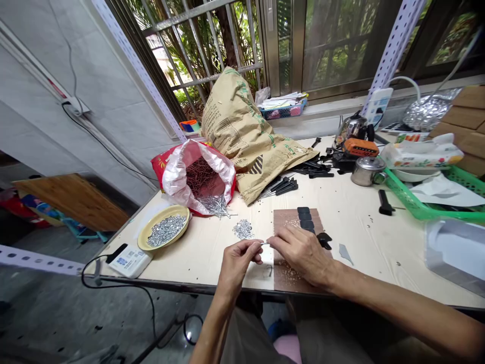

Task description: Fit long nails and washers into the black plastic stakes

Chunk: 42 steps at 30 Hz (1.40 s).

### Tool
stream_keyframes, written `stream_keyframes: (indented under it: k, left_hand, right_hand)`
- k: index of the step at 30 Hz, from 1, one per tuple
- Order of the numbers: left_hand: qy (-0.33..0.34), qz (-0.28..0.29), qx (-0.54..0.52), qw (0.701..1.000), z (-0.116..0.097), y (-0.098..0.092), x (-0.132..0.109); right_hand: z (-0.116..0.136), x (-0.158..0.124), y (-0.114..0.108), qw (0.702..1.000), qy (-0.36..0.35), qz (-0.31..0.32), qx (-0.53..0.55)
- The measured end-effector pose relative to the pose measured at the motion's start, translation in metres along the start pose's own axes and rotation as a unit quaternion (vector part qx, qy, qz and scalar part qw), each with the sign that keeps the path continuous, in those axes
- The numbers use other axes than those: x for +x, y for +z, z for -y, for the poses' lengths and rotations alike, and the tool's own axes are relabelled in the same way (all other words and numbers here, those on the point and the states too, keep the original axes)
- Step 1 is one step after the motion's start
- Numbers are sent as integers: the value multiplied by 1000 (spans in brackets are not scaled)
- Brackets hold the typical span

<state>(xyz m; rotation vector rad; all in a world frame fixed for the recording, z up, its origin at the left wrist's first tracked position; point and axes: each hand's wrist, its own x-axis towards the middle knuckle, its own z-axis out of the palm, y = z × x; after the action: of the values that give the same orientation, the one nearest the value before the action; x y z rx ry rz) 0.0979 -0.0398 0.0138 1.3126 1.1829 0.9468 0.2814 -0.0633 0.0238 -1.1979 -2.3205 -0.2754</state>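
My left hand (239, 259) is closed in a pinch on one end of a thin, light metal piece (264, 243). From the other side, the fingertips of my right hand (301, 253) pinch the same piece, so the two hands almost meet. What kind of piece it is cannot be made out. Just beyond my left hand lies a small pile of silvery rings (243, 229). Under my right hand is a brown board (281, 216), strewn with pale crumbs. Several dark rounded squares (305, 217) lie on the board, with a black part (324, 240) at its right edge.
At left stand a yellow bowl (142, 238) of small metal pieces and a red sack (162, 167) of long screws or nails. Behind is a brown paper sack (235, 121). Black-handled parts (286, 186), a metal cup (367, 172) and a green basket (415, 205) lie farther right.
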Motion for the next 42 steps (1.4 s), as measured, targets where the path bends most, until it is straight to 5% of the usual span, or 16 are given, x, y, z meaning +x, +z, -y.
stream_keyframes:
  k: [22,25,28,33,39,42]
  left_hand:
    - [-28,33,45,998,4,0,8]
    - [-20,29,53,998,3,3,7]
    - [42,-7,112,993,7,12,3]
    - [224,-2,327,918,38,44,-8]
    - [275,12,466,841,76,68,-6]
    - [290,13,477,830,79,67,-2]
  right_hand:
    - [-4,-8,12,988,59,51,130]
    - [-25,-14,8,985,82,30,150]
    - [-71,-21,4,985,121,18,120]
    - [-142,-36,15,991,123,36,32]
    - [-126,-63,27,990,-59,47,123]
    - [-125,-61,20,991,-38,53,117]
